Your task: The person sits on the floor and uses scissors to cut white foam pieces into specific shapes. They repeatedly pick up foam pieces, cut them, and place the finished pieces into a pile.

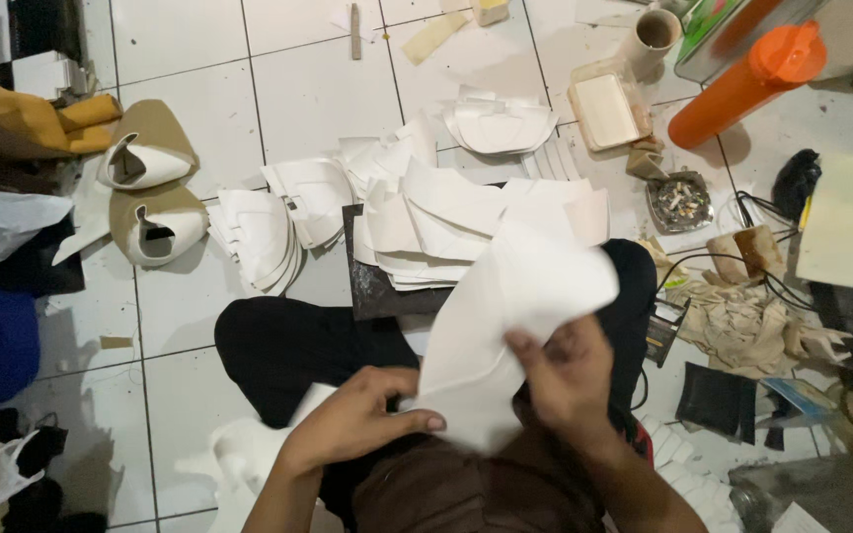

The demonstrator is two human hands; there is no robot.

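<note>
Seated on a tiled floor (190, 89), a person's left hand (352, 424) and right hand (570, 380) both grip a white cut piece (505, 316) over the lap, apparently mid-folding it; pressing the fold needs steady pinching.

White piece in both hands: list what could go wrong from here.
The white piece is pinched by the left hand and right hand; it may crease. It hangs over the stack of cut pieces, which a swing could scatter. The orange bottle lies tilted nearby and might leak.
</note>
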